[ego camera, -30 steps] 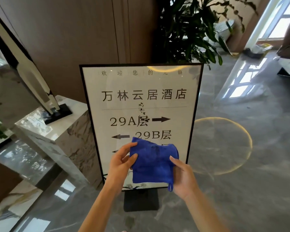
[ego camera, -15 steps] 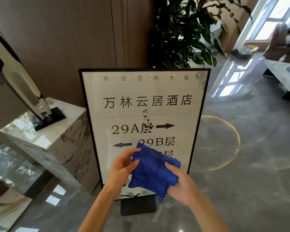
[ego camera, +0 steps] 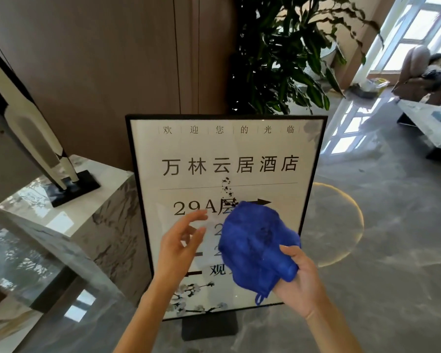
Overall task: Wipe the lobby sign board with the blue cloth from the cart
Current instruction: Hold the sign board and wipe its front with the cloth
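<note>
The sign board [ego camera: 239, 149], white with a black frame and black lettering, stands upright on a dark base in front of me. A trail of dark specks [ego camera: 226, 187] marks its middle, just above the cloth. My right hand [ego camera: 299, 278] grips the bunched blue cloth [ego camera: 256, 247] from below, holding it in front of the board's lower half. My left hand [ego camera: 180, 244] is off the cloth, fingers spread, just left of it and in front of the board. The cloth hides part of the lower lettering.
A marble pedestal [ego camera: 107, 200] with a tall black-and-white sculpture [ego camera: 33, 138] stands close on the left. A large potted plant [ego camera: 285, 52] rises behind the board. Glossy grey floor [ego camera: 379, 276] spreads to the right, with a low table [ego camera: 430, 126] and a seated person [ego camera: 423, 70] far off.
My left hand has let go of the cloth and opened. The right hand has gathered the cloth into a bunch and lifted it higher up the board. My view has moved closer.
</note>
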### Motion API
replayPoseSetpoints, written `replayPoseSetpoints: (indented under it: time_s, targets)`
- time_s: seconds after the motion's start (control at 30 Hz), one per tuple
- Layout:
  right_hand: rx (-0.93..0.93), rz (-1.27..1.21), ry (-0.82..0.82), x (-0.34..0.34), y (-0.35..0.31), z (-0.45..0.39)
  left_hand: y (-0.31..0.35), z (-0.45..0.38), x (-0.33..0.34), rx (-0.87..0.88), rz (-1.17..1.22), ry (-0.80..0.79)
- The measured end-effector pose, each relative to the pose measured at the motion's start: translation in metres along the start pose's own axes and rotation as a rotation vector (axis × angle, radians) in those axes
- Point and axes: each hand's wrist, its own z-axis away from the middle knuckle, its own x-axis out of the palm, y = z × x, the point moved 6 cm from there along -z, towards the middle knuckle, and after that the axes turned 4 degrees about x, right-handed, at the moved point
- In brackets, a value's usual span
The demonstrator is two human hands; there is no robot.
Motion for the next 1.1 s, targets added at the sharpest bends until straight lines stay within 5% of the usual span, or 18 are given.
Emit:
replayPoseSetpoints:
  time_s: [0.13, 0.3, 0.67, 1.1]
  targets:
    - [-0.12, 0.059, -0.012, 0.0, -0.028, 0.001, 0.0, -0.008, -0.044, 0.146, -0.247, 0.245]
    - [-0.214, 0.022, 0.06, -0.013, -0.046, 0.001, -0.026, -0.02, -0.081, -0.011, -0.219, 0.392]
    - [-0.306, 0.35, 0.292, -0.03, -0.081, 0.019, -0.048, -0.052, -0.08, -0.035, -0.069, 0.162]
    - [-0.435, 0.814, 0.597, 0.018, -0.089, -0.044, -0.074, -0.052, -0.081, 0.025, -0.168, 0.247]
